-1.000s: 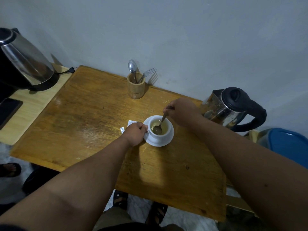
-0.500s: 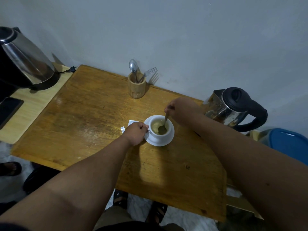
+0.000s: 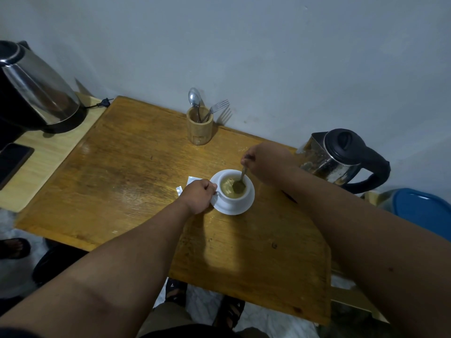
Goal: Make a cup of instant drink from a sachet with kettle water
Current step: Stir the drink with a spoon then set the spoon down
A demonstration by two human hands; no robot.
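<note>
A white cup [image 3: 234,200] stands on a white saucer [image 3: 245,208] on the wooden table [image 3: 127,181]. Pale brown frothy liquid fills the cup. My left hand [image 3: 198,196] grips the cup's handle on its left side. Just behind the cup, my right hand [image 3: 266,164] pinches the handle of a metal spoon [image 3: 239,182], whose bowl sits in the liquid. A torn white sachet [image 3: 191,179] lies flat on the table, partly hidden behind my left hand, with a small torn piece [image 3: 179,189] beside it. A steel kettle with a black lid and handle [image 3: 341,159] stands at the table's right edge.
A wooden holder [image 3: 199,128] with a spoon and a fork stands at the back by the wall. A second steel kettle [image 3: 36,93] sits on a lower side table at the left, next to a dark phone [image 3: 12,159]. A blue bin lid [image 3: 424,211] shows at right.
The spoon bowl has moved from the cup's left side toward its right side as my right hand shifts slightly. My left hand stays on the cup handle.
</note>
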